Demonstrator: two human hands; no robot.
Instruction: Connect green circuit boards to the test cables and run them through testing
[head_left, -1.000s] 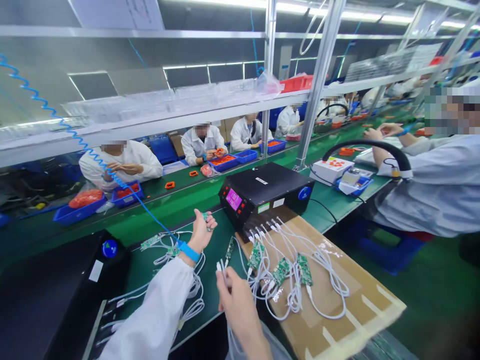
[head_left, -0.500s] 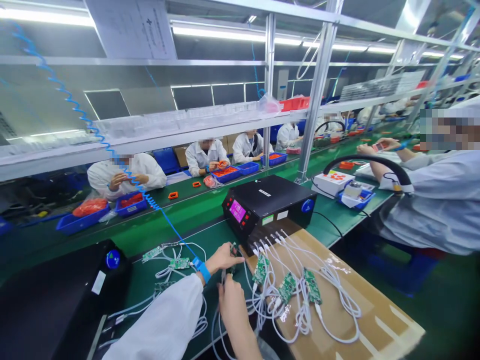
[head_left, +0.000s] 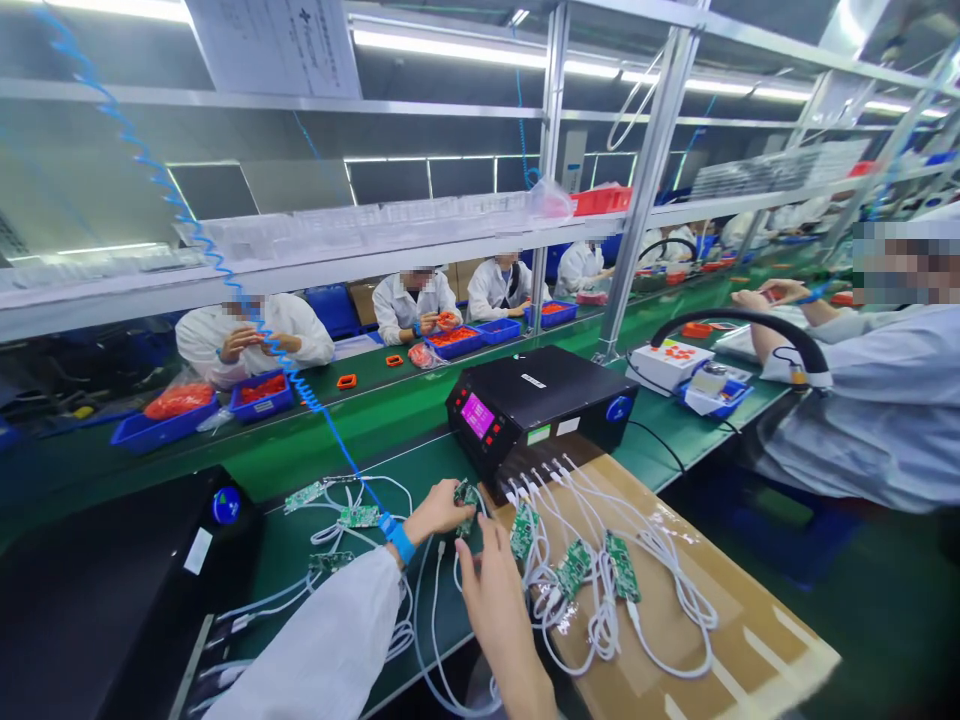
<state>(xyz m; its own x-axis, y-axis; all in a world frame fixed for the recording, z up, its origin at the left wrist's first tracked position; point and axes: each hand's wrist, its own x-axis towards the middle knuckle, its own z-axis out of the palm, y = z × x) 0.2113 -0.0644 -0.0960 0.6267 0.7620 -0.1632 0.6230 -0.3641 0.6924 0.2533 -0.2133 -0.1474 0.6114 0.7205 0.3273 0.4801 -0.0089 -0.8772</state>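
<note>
My left hand [head_left: 444, 508], with a blue wrist strap [head_left: 396, 538], pinches a small green circuit board [head_left: 466, 497] in front of the black device. Just below and to the right of that board is my right hand [head_left: 491, 570], fingers apart and nothing visible in them. A white cable with a loose plug [head_left: 441, 548] lies between my hands. Several green boards with white cables lie around: one [head_left: 360, 516] on the green bench to the left, another [head_left: 574, 568] on the cardboard to the right.
A black device with a pink screen [head_left: 478, 415] stands ahead, and another black device [head_left: 135, 570] at left. Cardboard [head_left: 720, 640] bears tangled white cables. A coiled blue cord [head_left: 341, 440] runs to my wrist strap. Across the green line, people in white coats work beside blue bins [head_left: 262, 400].
My right hand has drawn away from the cable and opened. The board in my left hand now shows more fully, and the cable plug lies loose. The view has shifted slightly.
</note>
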